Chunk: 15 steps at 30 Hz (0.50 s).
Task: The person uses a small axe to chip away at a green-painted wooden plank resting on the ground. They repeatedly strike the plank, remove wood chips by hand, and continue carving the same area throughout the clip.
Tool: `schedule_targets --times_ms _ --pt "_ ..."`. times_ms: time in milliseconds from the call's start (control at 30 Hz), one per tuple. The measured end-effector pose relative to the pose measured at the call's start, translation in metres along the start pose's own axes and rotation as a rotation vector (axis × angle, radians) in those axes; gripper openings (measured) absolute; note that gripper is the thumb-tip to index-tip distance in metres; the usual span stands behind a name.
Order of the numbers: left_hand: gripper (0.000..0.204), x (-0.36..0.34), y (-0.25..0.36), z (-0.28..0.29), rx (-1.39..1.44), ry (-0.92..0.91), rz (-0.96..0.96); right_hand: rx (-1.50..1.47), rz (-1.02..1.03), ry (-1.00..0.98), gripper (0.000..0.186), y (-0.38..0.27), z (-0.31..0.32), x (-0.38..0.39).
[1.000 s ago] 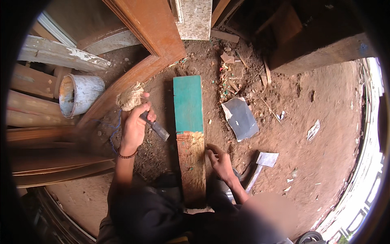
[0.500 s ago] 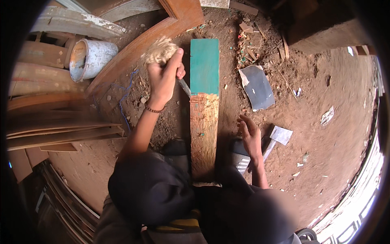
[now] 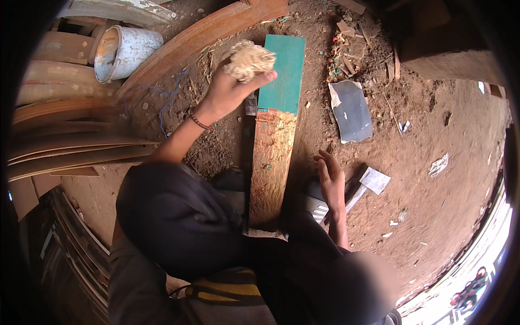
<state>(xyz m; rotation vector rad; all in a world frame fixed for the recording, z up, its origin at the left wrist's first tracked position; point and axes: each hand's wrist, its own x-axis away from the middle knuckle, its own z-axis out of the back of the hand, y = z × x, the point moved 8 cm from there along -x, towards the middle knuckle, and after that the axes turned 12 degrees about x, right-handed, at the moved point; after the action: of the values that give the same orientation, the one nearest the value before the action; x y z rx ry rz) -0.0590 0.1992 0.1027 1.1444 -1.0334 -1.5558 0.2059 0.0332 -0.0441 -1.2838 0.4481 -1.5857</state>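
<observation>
In front of me lies a long wooden beam (image 3: 274, 168), green paint on its far part and rough, chipped bare wood on its near part. My left hand (image 3: 221, 96) is closed around a chisel (image 3: 250, 59) whose wooden top is frayed into pale fibres. Its metal blade shows below the hand, at the beam's left edge near the paint line; the tip's contact is unclear. My right hand (image 3: 332, 181) hangs beside my right shoe, fingers loosely apart and holding nothing. Close to it on the dirt is a hatchet-like tool (image 3: 375, 180) with a broad flat metal head.
A paint-stained white bucket (image 3: 132, 51) lies tilted at the far left by a curved brown wooden frame (image 3: 184, 40). Stacked boards (image 3: 81, 154) fill the left side. A dark sheet (image 3: 352, 114) and wood scraps (image 3: 346, 57) lie right of the beam.
My left hand has moved right, and the chisel's frayed top now overlaps the beam's green part. The view has shifted slightly. My right hand stays beside the shoe.
</observation>
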Motion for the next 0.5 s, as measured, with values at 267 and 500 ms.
schedule_targets --times_ms 267,500 --pt "0.025 0.011 -0.039 0.013 0.632 0.210 0.450 0.030 -0.005 -0.003 0.035 -0.002 0.002 -0.006" --pt "0.028 -0.012 -0.038 0.000 0.660 0.316 0.341 -0.127 -0.098 -0.018 0.036 -0.012 0.000 -0.005"
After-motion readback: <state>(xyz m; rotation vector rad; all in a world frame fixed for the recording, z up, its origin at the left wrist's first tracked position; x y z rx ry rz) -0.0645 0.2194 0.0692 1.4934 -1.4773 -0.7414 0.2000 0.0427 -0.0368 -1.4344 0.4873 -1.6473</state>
